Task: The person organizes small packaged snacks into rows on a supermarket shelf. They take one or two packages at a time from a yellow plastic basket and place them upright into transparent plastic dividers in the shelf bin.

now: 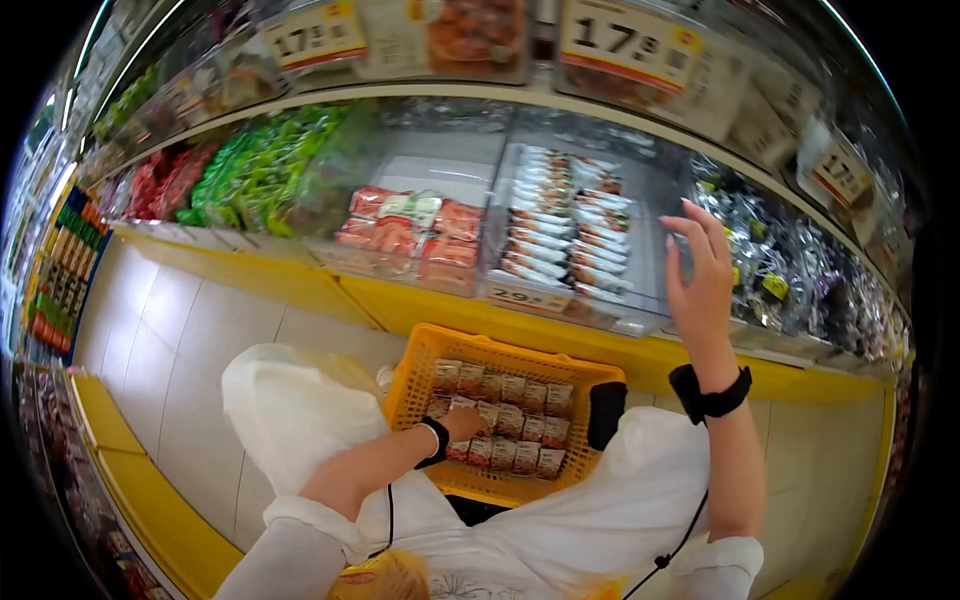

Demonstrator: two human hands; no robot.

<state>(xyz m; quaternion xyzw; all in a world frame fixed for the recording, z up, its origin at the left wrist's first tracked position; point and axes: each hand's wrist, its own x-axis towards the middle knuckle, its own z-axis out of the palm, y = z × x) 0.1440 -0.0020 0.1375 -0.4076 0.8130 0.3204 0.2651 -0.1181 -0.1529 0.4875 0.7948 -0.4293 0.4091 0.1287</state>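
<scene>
A yellow plastic basket (400, 405) sits between my knees with several rows of small brownish packets (534, 398) in it. My left hand (463, 424) is down in the left part of the basket, fingers closed at one of the small packets; their tips are partly hidden. Up at the shelf, my right hand (703, 275) is open, fingers apart and slightly bent, with nothing in it. It is in front of a clear bin's right side, near two columns of white-wrapped stick packs (540, 225) and beside dark shiny packages (790, 270).
Red-and-white packs (410, 235) lie in the neighbouring clear bin, with green bags (270, 165) farther left. An upper shelf edge with price cards (625, 45) overhangs the bins. A yellow shelf base (370, 300) runs behind the basket. Another stocked shelf (75, 480) stands at lower left.
</scene>
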